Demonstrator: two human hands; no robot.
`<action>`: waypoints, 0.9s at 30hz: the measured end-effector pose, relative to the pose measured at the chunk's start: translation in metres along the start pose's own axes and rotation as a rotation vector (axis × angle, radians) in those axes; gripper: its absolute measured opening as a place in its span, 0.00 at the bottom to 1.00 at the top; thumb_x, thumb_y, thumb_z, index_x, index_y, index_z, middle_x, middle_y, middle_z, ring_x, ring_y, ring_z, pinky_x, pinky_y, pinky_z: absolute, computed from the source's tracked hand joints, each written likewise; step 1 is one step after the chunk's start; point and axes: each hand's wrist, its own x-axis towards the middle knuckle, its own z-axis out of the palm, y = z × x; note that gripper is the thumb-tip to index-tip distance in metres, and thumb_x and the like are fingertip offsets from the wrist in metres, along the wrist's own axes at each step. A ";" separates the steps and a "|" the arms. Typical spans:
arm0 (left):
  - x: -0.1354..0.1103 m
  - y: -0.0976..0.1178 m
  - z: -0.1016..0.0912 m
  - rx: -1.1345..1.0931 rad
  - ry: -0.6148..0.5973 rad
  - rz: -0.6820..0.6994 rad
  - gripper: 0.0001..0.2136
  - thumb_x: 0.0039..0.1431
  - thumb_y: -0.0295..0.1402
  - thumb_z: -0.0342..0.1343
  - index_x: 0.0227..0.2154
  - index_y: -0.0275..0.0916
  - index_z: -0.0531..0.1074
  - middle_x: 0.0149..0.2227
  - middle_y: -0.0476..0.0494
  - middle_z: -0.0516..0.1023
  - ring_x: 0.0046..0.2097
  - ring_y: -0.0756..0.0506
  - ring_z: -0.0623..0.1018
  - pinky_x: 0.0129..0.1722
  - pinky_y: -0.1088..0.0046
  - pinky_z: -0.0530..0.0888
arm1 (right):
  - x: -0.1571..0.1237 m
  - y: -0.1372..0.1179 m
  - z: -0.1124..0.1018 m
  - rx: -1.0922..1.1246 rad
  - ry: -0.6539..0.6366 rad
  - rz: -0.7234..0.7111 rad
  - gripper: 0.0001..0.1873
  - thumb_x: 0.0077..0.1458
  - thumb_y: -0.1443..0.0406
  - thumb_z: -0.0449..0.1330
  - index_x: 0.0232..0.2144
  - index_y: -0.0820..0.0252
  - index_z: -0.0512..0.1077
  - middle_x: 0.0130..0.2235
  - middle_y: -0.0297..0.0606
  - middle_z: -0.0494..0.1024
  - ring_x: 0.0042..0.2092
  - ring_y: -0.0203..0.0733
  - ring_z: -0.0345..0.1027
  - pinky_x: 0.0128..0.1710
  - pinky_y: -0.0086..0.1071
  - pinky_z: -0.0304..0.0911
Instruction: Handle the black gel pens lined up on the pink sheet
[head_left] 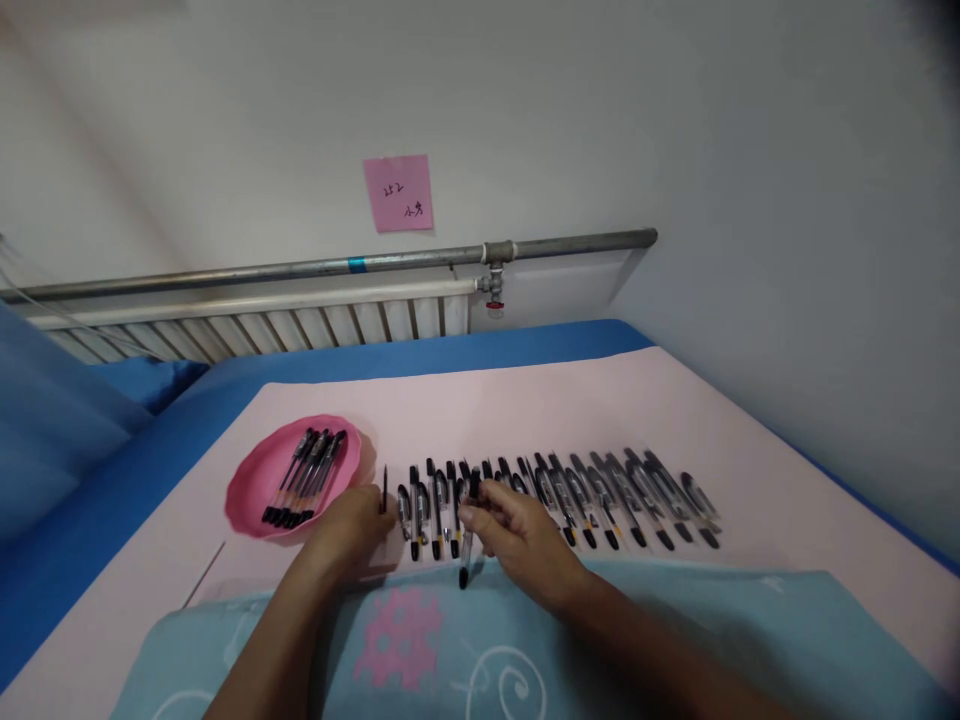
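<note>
Pink wall note [398, 193] carries unreadable handwriting as the right hand [525, 545] keeps its grip pinched on a black pen [466, 555] beside the pen row [600, 495], the left hand [349, 535] closed on perhaps a thin refill [385, 488].

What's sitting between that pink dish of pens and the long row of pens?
In the head view, the left hand rests there with a thin dark rod at its fingertips.

Clear pen [467, 550] with black ends, tilted, at the row's [600, 495] front; thin dark refill [385, 488], probably, upright to its left.
</note>
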 end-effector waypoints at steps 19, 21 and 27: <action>-0.012 0.020 -0.008 -1.624 0.090 0.089 0.11 0.42 0.33 0.59 0.26 0.36 0.63 0.27 0.48 0.72 0.27 0.49 0.74 0.28 0.73 0.71 | -0.010 -0.009 0.006 -0.255 -0.177 -0.206 0.11 0.59 0.63 0.48 0.25 0.60 0.56 0.24 0.30 0.60 0.26 0.32 0.53 0.25 0.26 0.45; -0.015 0.025 -0.008 -1.668 0.064 0.112 0.11 0.43 0.33 0.59 0.27 0.36 0.63 0.28 0.48 0.73 0.29 0.48 0.75 0.28 0.73 0.72 | -0.010 -0.009 0.007 -0.291 -0.183 -0.210 0.10 0.58 0.64 0.48 0.26 0.60 0.57 0.24 0.30 0.60 0.26 0.32 0.53 0.25 0.26 0.45; -0.018 0.033 -0.003 -1.673 0.066 0.144 0.12 0.42 0.31 0.60 0.28 0.36 0.62 0.28 0.48 0.73 0.29 0.47 0.76 0.25 0.74 0.71 | -0.009 -0.004 0.007 -0.338 -0.171 -0.195 0.11 0.58 0.64 0.49 0.25 0.61 0.57 0.24 0.29 0.59 0.25 0.31 0.51 0.24 0.26 0.43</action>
